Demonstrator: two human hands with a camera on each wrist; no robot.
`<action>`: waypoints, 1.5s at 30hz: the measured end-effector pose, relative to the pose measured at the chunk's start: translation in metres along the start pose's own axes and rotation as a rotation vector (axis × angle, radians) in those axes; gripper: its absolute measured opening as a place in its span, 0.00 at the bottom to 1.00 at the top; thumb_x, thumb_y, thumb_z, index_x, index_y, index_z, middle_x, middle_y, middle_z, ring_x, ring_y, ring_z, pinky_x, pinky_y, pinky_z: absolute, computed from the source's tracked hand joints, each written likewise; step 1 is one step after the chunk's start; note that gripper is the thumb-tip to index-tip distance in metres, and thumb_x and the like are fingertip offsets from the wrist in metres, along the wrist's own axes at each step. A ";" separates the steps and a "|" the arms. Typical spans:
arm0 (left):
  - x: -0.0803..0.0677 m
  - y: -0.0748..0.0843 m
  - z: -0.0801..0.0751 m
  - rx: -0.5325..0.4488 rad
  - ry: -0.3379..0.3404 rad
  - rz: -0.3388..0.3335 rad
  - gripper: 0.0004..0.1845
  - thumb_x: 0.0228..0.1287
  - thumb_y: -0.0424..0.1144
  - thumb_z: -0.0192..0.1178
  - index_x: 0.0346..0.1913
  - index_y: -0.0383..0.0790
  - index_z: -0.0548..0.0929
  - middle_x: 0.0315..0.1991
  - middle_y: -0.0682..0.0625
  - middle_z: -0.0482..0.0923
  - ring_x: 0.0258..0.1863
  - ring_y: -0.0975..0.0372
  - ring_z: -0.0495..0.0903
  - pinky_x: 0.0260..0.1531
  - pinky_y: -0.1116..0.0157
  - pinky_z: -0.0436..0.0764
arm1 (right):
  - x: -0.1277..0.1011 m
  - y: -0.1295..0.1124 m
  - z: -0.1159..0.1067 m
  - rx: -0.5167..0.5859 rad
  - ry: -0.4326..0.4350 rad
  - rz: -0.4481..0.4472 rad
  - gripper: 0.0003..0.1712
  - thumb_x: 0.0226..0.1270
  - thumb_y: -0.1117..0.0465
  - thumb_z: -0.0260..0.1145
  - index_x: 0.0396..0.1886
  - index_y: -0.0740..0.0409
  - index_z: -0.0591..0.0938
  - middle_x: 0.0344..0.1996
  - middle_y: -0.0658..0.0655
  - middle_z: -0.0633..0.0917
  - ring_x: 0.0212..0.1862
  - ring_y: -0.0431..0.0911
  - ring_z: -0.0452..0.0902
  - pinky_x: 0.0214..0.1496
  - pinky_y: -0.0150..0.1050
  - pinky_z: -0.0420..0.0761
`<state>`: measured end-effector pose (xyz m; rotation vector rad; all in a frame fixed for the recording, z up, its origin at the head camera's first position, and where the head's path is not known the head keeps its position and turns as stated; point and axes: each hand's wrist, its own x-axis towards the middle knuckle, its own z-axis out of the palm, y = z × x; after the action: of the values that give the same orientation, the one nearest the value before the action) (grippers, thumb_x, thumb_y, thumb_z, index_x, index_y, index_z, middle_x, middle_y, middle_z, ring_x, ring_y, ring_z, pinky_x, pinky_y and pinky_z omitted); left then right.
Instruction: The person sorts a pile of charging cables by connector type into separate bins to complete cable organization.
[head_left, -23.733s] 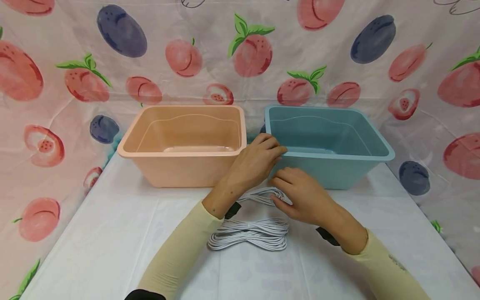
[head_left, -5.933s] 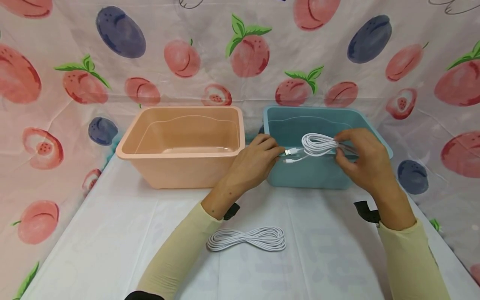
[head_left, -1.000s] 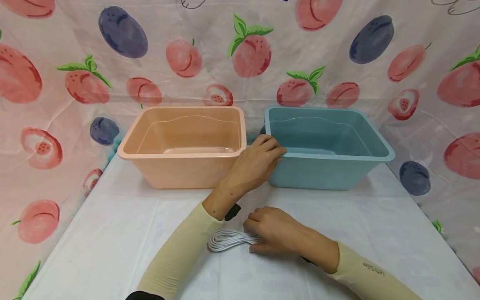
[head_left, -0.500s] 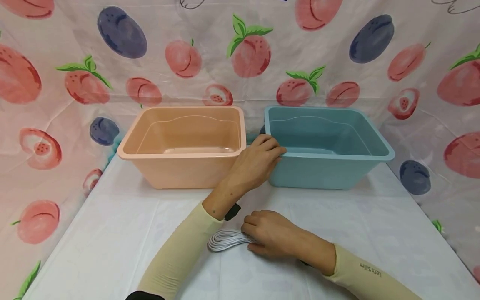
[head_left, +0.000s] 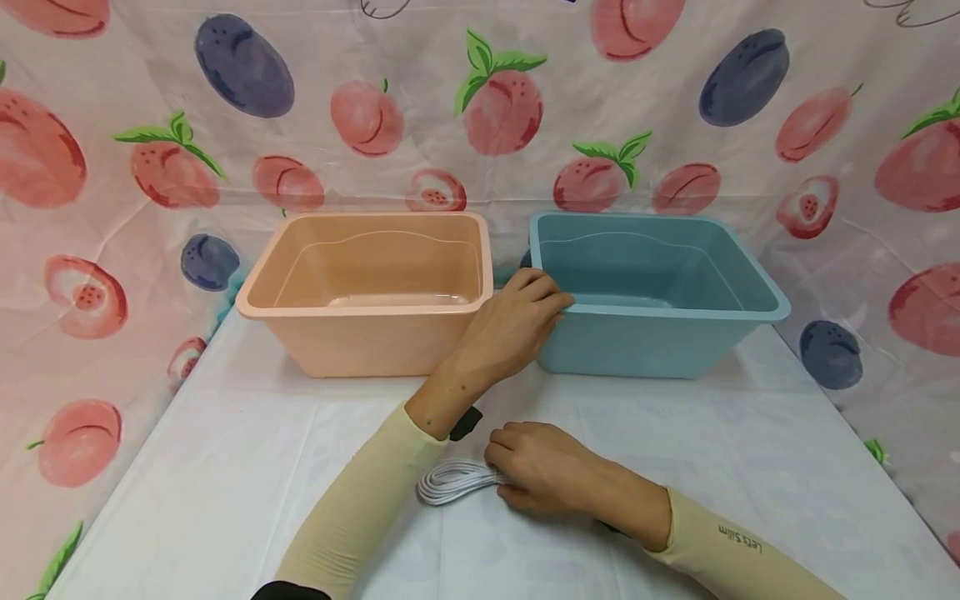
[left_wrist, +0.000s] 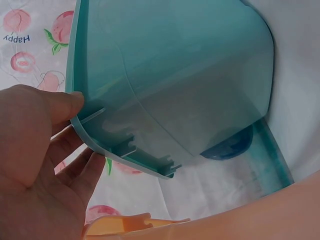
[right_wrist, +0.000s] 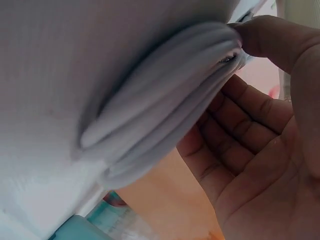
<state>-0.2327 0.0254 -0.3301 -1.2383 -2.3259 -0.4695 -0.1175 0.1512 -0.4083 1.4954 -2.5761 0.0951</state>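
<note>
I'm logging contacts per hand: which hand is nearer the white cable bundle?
Right. The right hand grips the white cable bundle on the table; the left hand is farther back, holding the blue bin corner.

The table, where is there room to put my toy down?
The white table is bare left of the left arm, in front of the peach bin. More bare cloth lies right, in front of the blue bin. The middle is crowded: the right hand grips the white cable bundle.
</note>
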 end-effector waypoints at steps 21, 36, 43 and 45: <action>0.000 0.001 0.000 -0.002 0.006 0.014 0.13 0.80 0.38 0.60 0.60 0.44 0.88 0.55 0.50 0.84 0.64 0.55 0.75 0.58 0.65 0.82 | -0.010 0.012 -0.021 0.013 0.003 0.042 0.14 0.56 0.65 0.79 0.33 0.50 0.80 0.31 0.45 0.76 0.34 0.39 0.73 0.37 0.35 0.78; 0.000 0.000 -0.001 0.016 0.007 0.021 0.13 0.80 0.38 0.61 0.60 0.44 0.88 0.54 0.50 0.84 0.63 0.55 0.75 0.58 0.65 0.82 | -0.020 0.024 -0.047 -0.035 0.081 0.074 0.16 0.51 0.67 0.79 0.35 0.53 0.81 0.33 0.46 0.77 0.36 0.43 0.75 0.40 0.39 0.81; 0.000 0.000 -0.001 0.018 0.004 0.015 0.13 0.80 0.37 0.60 0.60 0.45 0.88 0.54 0.50 0.84 0.63 0.56 0.75 0.59 0.65 0.81 | -0.024 0.028 -0.055 -0.026 0.103 0.098 0.15 0.52 0.67 0.79 0.38 0.54 0.83 0.34 0.47 0.79 0.36 0.42 0.76 0.41 0.39 0.81; 0.000 0.000 -0.001 0.017 0.006 0.015 0.13 0.80 0.37 0.60 0.60 0.45 0.88 0.54 0.50 0.84 0.63 0.56 0.75 0.59 0.66 0.81 | -0.024 0.029 -0.058 -0.014 0.109 0.105 0.15 0.52 0.68 0.78 0.38 0.54 0.83 0.35 0.47 0.79 0.36 0.42 0.75 0.41 0.40 0.81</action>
<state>-0.2324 0.0249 -0.3296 -1.2431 -2.3095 -0.4466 -0.1247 0.1944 -0.3546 1.3115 -2.5621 0.1666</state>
